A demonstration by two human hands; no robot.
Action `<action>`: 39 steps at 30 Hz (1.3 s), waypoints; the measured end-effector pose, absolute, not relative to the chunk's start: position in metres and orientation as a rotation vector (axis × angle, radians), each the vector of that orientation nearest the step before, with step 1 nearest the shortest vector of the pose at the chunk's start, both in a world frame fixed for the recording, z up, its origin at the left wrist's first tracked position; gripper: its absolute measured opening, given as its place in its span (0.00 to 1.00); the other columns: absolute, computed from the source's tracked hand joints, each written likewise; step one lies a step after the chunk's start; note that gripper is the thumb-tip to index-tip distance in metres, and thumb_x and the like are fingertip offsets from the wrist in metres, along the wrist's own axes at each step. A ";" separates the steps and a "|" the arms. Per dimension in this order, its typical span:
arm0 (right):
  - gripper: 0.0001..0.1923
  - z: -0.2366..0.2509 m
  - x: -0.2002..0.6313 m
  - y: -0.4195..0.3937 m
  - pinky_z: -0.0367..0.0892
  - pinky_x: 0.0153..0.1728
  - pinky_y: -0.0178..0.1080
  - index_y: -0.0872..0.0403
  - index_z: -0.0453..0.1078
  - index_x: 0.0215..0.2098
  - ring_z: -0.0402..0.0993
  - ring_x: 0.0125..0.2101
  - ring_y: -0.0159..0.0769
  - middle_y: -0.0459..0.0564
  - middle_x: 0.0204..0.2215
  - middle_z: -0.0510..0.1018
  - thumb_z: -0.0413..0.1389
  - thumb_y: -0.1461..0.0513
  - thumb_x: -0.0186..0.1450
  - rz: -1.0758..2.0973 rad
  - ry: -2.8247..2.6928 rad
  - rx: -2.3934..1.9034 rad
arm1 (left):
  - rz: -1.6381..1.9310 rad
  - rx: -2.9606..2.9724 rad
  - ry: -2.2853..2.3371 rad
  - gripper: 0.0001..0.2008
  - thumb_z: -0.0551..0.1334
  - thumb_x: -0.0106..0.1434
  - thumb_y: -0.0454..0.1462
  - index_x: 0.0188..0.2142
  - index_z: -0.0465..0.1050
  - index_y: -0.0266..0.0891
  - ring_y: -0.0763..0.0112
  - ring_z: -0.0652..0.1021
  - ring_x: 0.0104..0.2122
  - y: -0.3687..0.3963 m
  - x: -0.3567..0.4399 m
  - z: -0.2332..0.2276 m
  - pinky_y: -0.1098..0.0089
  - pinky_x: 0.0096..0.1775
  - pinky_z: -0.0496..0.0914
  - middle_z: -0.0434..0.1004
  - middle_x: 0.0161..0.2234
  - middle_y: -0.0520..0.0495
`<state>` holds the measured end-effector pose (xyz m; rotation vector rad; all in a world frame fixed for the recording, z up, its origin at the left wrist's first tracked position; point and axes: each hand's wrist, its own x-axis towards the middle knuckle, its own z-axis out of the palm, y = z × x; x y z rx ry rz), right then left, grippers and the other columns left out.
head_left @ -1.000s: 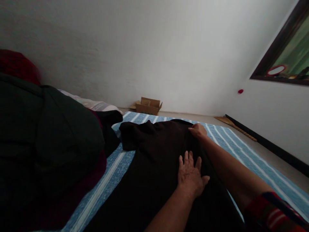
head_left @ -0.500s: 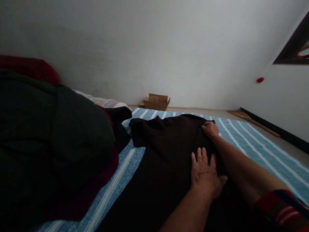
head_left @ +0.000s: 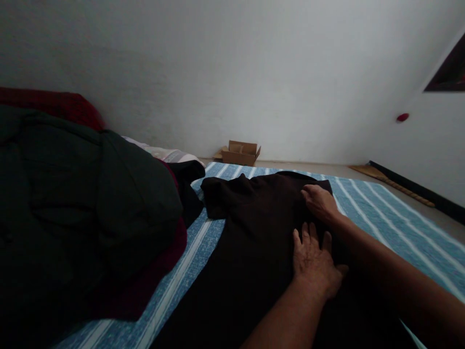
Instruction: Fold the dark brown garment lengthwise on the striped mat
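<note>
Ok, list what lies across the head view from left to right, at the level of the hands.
Dark pile of clothes → blue striped mat → dark garment → left hand, flat on the garment → right forearm → more of the mat.

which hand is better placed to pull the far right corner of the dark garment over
Right, probably. The right hand already rests near the far right corner of the dark garment. The left hand lies flat nearer the middle, so it seems better suited to pinning the cloth on the striped mat.
</note>
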<state>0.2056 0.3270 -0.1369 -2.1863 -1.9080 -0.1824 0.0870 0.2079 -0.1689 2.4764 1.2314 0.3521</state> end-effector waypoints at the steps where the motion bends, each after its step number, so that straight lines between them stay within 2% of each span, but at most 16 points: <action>1: 0.21 -0.143 0.204 0.323 0.60 0.38 0.36 0.55 0.67 0.46 0.70 0.41 0.40 0.55 0.42 0.73 0.40 0.52 0.68 -0.132 -1.968 -2.174 | 0.359 2.477 1.230 0.37 0.44 0.60 0.58 0.63 0.49 0.41 0.54 0.39 0.64 0.208 0.087 -0.169 0.49 0.60 0.36 0.39 0.65 0.40; 4: 0.24 -0.162 0.203 0.318 0.59 0.41 0.38 0.58 0.65 0.48 0.68 0.44 0.42 0.59 0.43 0.71 0.40 0.49 0.68 -0.040 -2.081 -2.188 | 0.354 2.485 1.214 0.37 0.45 0.60 0.56 0.64 0.46 0.38 0.54 0.39 0.64 0.209 0.087 -0.168 0.49 0.60 0.37 0.39 0.65 0.39; 7: 0.25 -0.175 0.206 0.322 0.57 0.45 0.40 0.57 0.64 0.50 0.64 0.49 0.45 0.61 0.46 0.69 0.40 0.48 0.68 -0.056 -2.111 -2.198 | 0.316 2.491 1.204 0.37 0.46 0.61 0.54 0.64 0.44 0.36 0.54 0.38 0.64 0.209 0.086 -0.166 0.49 0.60 0.36 0.38 0.65 0.37; 12: 0.27 -0.178 0.211 0.332 0.55 0.48 0.44 0.55 0.62 0.53 0.59 0.52 0.46 0.61 0.50 0.66 0.37 0.47 0.68 -0.062 -2.110 -2.215 | 0.312 2.469 1.227 0.38 0.45 0.61 0.54 0.64 0.41 0.37 0.54 0.37 0.64 0.207 0.085 -0.163 0.49 0.60 0.37 0.34 0.66 0.37; 17: 0.28 -0.179 0.212 0.337 0.54 0.49 0.46 0.53 0.60 0.56 0.58 0.53 0.48 0.60 0.52 0.65 0.37 0.47 0.67 -0.050 -2.099 -2.239 | 0.302 2.462 1.253 0.36 0.46 0.62 0.53 0.64 0.41 0.39 0.51 0.37 0.63 0.206 0.086 -0.166 0.46 0.59 0.38 0.34 0.66 0.40; 27: 0.28 -0.172 0.208 0.335 0.52 0.51 0.46 0.53 0.60 0.56 0.57 0.54 0.45 0.59 0.52 0.65 0.35 0.47 0.68 -0.071 -2.078 -2.255 | 0.261 2.443 1.242 0.36 0.45 0.61 0.54 0.64 0.45 0.40 0.50 0.38 0.63 0.209 0.086 -0.163 0.46 0.59 0.37 0.36 0.65 0.38; 33: 0.30 -0.160 0.199 0.329 0.48 0.53 0.47 0.57 0.59 0.56 0.56 0.55 0.46 0.60 0.52 0.64 0.35 0.46 0.67 -0.151 -2.068 -2.210 | 0.283 2.490 1.256 0.37 0.45 0.60 0.56 0.64 0.47 0.40 0.50 0.38 0.63 0.207 0.085 -0.161 0.46 0.59 0.37 0.38 0.65 0.38; 39: 0.28 -0.170 0.196 0.316 0.56 0.47 0.44 0.54 0.63 0.52 0.63 0.49 0.46 0.60 0.46 0.69 0.39 0.45 0.66 -0.018 -2.104 -2.247 | 0.308 2.531 1.252 0.34 0.46 0.62 0.49 0.64 0.43 0.38 0.50 0.40 0.63 0.208 0.085 -0.164 0.46 0.59 0.40 0.39 0.65 0.39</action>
